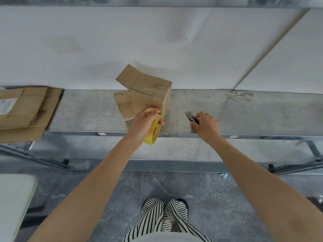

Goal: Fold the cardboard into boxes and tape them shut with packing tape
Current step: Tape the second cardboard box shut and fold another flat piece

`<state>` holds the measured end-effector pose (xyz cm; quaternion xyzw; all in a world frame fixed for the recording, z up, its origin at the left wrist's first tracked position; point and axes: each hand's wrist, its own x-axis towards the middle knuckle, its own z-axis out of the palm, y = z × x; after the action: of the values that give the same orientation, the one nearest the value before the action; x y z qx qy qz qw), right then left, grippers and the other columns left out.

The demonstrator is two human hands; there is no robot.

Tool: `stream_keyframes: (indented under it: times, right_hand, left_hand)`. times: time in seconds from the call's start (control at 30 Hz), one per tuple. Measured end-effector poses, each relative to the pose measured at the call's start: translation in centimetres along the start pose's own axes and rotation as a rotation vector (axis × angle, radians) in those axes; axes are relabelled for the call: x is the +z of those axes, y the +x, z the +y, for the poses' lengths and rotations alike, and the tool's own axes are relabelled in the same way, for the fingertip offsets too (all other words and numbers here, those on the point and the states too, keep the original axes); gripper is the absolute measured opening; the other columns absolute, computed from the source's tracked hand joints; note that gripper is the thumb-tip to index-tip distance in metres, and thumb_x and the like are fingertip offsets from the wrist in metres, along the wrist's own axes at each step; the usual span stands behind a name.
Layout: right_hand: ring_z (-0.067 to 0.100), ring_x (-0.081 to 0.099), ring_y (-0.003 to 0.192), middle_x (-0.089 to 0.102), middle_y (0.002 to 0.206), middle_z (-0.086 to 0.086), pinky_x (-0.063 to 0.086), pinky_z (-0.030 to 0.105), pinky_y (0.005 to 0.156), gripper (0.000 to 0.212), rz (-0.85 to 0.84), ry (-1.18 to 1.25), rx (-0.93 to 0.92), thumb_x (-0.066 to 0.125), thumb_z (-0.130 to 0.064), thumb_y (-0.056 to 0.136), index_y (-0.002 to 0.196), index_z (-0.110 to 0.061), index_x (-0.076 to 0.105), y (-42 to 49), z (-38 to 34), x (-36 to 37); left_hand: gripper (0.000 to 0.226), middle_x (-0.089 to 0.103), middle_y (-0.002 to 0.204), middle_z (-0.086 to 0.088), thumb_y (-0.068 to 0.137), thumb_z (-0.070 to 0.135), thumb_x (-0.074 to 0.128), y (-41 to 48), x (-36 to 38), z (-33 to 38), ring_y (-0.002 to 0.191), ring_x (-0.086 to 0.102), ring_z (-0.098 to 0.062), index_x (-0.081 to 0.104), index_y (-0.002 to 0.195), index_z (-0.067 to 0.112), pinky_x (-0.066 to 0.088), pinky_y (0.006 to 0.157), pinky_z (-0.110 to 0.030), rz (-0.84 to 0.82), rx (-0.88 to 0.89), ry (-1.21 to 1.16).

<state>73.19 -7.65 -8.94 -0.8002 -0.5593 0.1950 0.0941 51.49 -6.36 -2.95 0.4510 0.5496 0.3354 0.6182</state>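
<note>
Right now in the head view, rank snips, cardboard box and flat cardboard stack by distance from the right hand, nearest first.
1. snips: at the right hand's fingertips.
2. cardboard box: to its left, by the tape roll that the left hand grips.
3. flat cardboard stack: far left.

Lit softly, evenly; cast just a faint shadow behind the box (bowed at the edges, wide-angle); looked slightly smeared.
</note>
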Motion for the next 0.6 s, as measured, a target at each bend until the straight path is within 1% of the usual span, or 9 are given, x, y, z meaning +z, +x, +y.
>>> stream_keyframes:
  times: [0.07, 0.13, 0.2, 0.23, 0.3, 0.33, 0.47, 0.53, 0.6]
  right_hand:
    - [0.030, 0.053, 0.095, 0.056, 0.104, 0.013, 0.042, 0.037, 0.082, 0.023, -0.025, 0.011, 0.018, 0.052, -0.022, 0.093, 0.106, -0.003, 0.057, 0.2, -0.3, -0.2]
    - [0.025, 0.054, 0.078, 0.062, 0.092, 0.018, 0.040, 0.030, 0.067, 0.026, -0.054, 0.137, 0.046, 0.053, -0.021, 0.093, 0.100, 0.003, 0.063, 0.2, -0.5, -0.6]
    - [0.019, 0.053, 0.067, 0.065, 0.080, 0.018, 0.040, 0.027, 0.061, 0.026, -0.069, 0.447, 0.086, 0.056, -0.018, 0.092, 0.100, 0.005, 0.066, -0.2, -1.1, -1.2]
    - [0.016, 0.055, 0.064, 0.065, 0.076, 0.013, 0.043, 0.025, 0.061, 0.025, -0.082, 0.637, 0.116, 0.058, -0.016, 0.092, 0.103, 0.004, 0.067, -0.7, -1.6, -1.7]
    - [0.012, 0.060, 0.067, 0.063, 0.077, 0.005, 0.049, 0.020, 0.061, 0.024, -0.157, 0.972, 0.141, 0.059, -0.012, 0.092, 0.111, 0.002, 0.064, -1.8, -2.7, -2.6]
    - [0.013, 0.060, 0.068, 0.062, 0.078, 0.004, 0.050, 0.020, 0.063, 0.024, -0.208, 1.060, 0.127, 0.058, -0.012, 0.093, 0.113, 0.001, 0.063, -2.4, -3.2, -3.0]
    - [0.010, 0.048, 0.066, 0.058, 0.083, 0.004, 0.043, 0.021, 0.063, 0.013, -0.369, 1.039, -0.007, 0.053, -0.010, 0.095, 0.100, -0.009, 0.066, -4.0, -4.7, -4.1]
    - [0.009, 0.045, 0.065, 0.063, 0.083, 0.001, 0.039, 0.020, 0.060, 0.015, -0.369, 0.939, -0.045, 0.052, -0.013, 0.096, 0.098, -0.011, 0.066, -4.5, -5.2, -4.3]
    - [0.011, 0.043, 0.065, 0.064, 0.081, -0.002, 0.038, 0.021, 0.060, 0.016, -0.303, 0.801, -0.068, 0.053, -0.020, 0.095, 0.097, -0.012, 0.067, -4.8, -5.6, -4.4]
  left_hand:
    - [0.013, 0.066, 0.070, -0.010, 0.095, 0.013, 0.050, 0.0, 0.0, 0.0, 0.043, 0.047, -0.017, 0.063, 0.098, 0.012, 0.041, 0.045, -0.024, -0.001, -0.003, -0.004]
    - [0.015, 0.066, 0.070, -0.010, 0.094, 0.011, 0.049, 0.0, -0.1, 0.1, 0.044, 0.047, -0.018, 0.063, 0.099, 0.012, 0.041, 0.046, -0.024, -0.008, -0.005, -0.003]
    - [0.016, 0.067, 0.070, -0.010, 0.094, 0.011, 0.048, 0.0, -0.1, 0.1, 0.045, 0.047, -0.018, 0.063, 0.100, 0.012, 0.042, 0.047, -0.025, -0.017, -0.004, -0.004]
    - [0.017, 0.067, 0.070, -0.009, 0.093, 0.011, 0.048, 0.0, -0.1, 0.1, 0.045, 0.046, -0.019, 0.063, 0.101, 0.012, 0.042, 0.048, -0.025, -0.018, -0.004, -0.005]
    - [0.018, 0.067, 0.069, -0.009, 0.092, 0.011, 0.048, 0.0, -0.1, 0.1, 0.046, 0.045, -0.020, 0.064, 0.101, 0.012, 0.041, 0.050, -0.026, -0.012, -0.011, -0.018]
    - [0.019, 0.067, 0.069, -0.009, 0.091, 0.010, 0.049, 0.0, 0.0, 0.1, 0.046, 0.045, -0.020, 0.064, 0.101, 0.012, 0.041, 0.049, -0.026, -0.009, -0.018, -0.029]
    - [0.019, 0.066, 0.069, -0.011, 0.090, 0.008, 0.048, -0.2, 0.0, 0.1, 0.043, 0.044, -0.019, 0.064, 0.101, 0.011, 0.039, 0.047, -0.025, -0.019, -0.035, -0.079]
    - [0.018, 0.066, 0.070, -0.013, 0.090, 0.008, 0.048, -0.2, 0.0, 0.1, 0.042, 0.044, -0.019, 0.064, 0.099, 0.012, 0.039, 0.046, -0.025, -0.020, -0.038, -0.097]
    - [0.017, 0.065, 0.071, -0.014, 0.090, 0.008, 0.049, -0.4, 0.0, 0.1, 0.042, 0.043, -0.019, 0.064, 0.096, 0.013, 0.038, 0.045, -0.025, -0.019, -0.041, -0.113]
